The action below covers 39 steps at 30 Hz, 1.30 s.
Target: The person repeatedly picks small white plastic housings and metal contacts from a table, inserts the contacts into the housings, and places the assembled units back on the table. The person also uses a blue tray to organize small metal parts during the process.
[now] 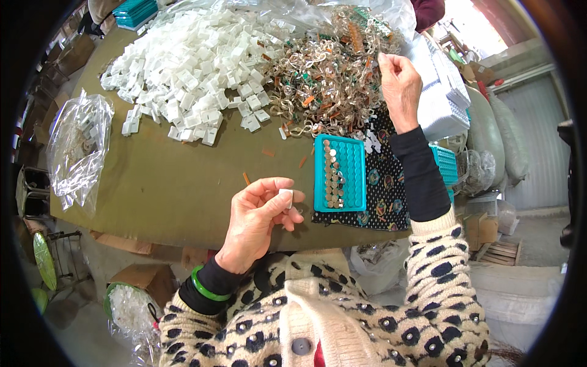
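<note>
Work surface: a broad olive-green table [183, 189], with a heap of white plastic pieces [189, 67] toward its far left side and a tangle of wired parts [330, 79] adjoining on the right. The left hand [260, 211] is partly curled above the near edge — thumb and forefinger pinch a small white piece [288, 198]. The right hand [402, 88] is half-curled at the tangle's right border; whether it grips anything cannot be told. A teal tray [318, 177] of metal discs [332, 177] lies partly over a patterned cloth [388, 189]. Room: pale sacks [507, 134] stand right — a cardboard box [143, 281], lower left.
</note>
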Each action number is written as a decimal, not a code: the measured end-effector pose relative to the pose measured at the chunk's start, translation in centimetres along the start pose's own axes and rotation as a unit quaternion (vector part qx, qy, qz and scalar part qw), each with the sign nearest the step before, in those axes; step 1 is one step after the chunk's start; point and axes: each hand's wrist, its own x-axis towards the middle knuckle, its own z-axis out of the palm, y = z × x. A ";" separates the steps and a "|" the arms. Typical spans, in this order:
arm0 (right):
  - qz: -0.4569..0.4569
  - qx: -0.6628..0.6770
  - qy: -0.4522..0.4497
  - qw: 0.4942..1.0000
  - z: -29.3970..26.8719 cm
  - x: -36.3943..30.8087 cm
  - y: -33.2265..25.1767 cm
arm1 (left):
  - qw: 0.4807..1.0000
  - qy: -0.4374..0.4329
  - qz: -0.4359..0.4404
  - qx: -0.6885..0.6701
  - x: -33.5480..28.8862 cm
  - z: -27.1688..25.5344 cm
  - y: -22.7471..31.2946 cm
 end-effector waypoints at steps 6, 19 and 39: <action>0.053 0.026 -0.108 0.992 1.7 1.5 1.2 | 1.000 -0.006 -0.008 0.002 0.0 -0.3 -0.1; 0.163 0.610 -0.200 0.749 -0.8 0.1 -6.5 | 1.000 -0.001 0.004 -0.014 0.0 -0.4 -0.3; 0.227 0.626 -0.261 0.699 1.0 -6.1 -9.9 | 1.000 -0.005 0.019 -0.019 0.0 0.2 0.2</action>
